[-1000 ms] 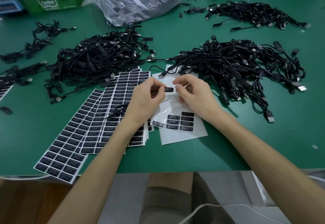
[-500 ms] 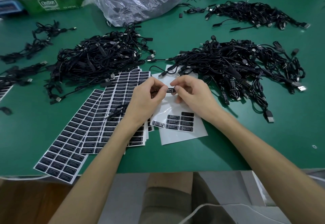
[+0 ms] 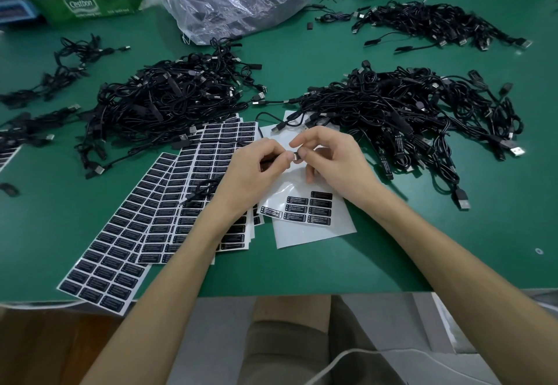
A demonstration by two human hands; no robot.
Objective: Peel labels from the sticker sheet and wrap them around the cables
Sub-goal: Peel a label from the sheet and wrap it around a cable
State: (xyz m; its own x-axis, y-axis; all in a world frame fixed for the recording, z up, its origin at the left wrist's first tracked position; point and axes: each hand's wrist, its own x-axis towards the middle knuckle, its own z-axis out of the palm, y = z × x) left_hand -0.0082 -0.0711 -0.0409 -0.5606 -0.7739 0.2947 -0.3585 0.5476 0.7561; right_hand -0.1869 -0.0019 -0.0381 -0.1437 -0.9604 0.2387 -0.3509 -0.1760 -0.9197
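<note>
Black against the white backing, the label [image 3: 295, 156] is pinched where the 2 hands meet. The left hand [image 3: 256, 170] has its fingers curled round the thin cable [image 3: 203, 187], whose loose length trails out behind that wrist. The right hand [image 3: 330, 159] nips the label between thumb and forefinger, its other fingers loosely fanned. The label is too small for me to tell how far it is wrapped.

I would judge the label feather-light, floppy and tacky, apt to fold on itself or stick crooked, so it wants holding by its edges only. The cable looks light and limp. It needs gripping close on both sides of the wrap, or it will twist away.

Directly beneath the hands lies the sticker sheet [image 3: 314, 233], mostly bare, with about 8 labels left at the end nearer the person. Left of the hands the full sheets [image 3: 126, 242] fan out, 1 corner reaching the near edge of the counter [image 3: 437, 248], where a brushing forearm could push it off. Beyond the hands lie 2 tangled heaps, the left heap [image 3: 169, 97] and the right heap [image 3: 407, 113], close enough to snag a trailing end. The bare green to the right of the right forearm looks like the best room for moving.
</note>
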